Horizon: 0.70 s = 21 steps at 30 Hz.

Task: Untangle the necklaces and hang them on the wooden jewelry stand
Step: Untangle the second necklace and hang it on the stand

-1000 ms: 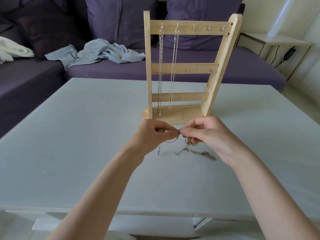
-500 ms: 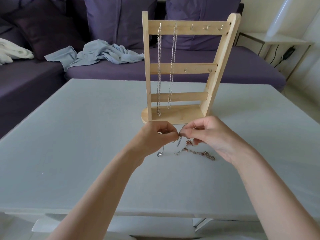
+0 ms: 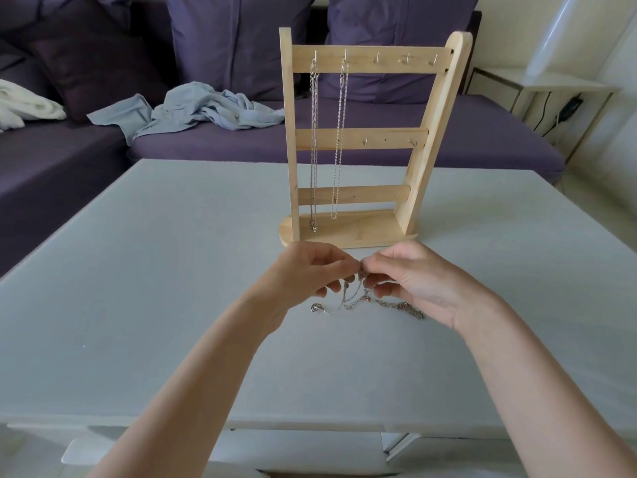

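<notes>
Both hands meet just in front of the pale wooden ladder-shaped jewelry stand (image 3: pixel 362 139) on the light grey worktop (image 3: pixel 138 270). Left hand (image 3: pixel 310 274) and right hand (image 3: pixel 417 277) each pinch, fingertip to thumb, the same knot of tangled thin metal necklaces (image 3: pixel 362 298). Loose chain ends trail onto the worktop below; a small heart-shaped silver pendant (image 3: pixel 315 308) lies at left. Two silver chain necklaces (image 3: pixel 339 139) hang from the stand's top-rail hooks, leftmost positions.
</notes>
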Motion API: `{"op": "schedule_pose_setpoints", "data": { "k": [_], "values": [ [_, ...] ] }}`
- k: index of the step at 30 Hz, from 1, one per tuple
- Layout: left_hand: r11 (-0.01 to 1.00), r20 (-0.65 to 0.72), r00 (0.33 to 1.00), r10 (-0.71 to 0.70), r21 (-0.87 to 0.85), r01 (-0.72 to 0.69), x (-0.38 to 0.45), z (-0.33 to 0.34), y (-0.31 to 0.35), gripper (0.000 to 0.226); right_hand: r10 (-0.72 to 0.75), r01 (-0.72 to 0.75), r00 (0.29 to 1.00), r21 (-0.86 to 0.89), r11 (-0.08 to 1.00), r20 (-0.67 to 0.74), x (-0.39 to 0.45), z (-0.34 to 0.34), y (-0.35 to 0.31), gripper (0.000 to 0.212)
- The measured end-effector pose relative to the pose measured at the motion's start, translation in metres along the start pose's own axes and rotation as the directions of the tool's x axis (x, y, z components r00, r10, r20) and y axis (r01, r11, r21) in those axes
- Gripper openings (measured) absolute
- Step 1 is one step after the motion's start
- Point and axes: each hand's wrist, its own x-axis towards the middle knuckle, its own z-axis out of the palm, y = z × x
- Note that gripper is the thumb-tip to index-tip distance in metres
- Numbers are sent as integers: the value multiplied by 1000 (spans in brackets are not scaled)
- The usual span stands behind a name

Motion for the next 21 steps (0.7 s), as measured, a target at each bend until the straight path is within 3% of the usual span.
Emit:
{"op": "schedule_pose_setpoints", "data": {
  "k": [12,21],
  "values": [
    [989,-156,979,133,90,-120,4,0,-2,9,-44,44,999,34,998,-7,2,-2,3,10],
    [997,-15,998,61,-46,-62,1,0,2,16,-79,77,997,57,995,28,2,-3,1,13]
  ]
}}
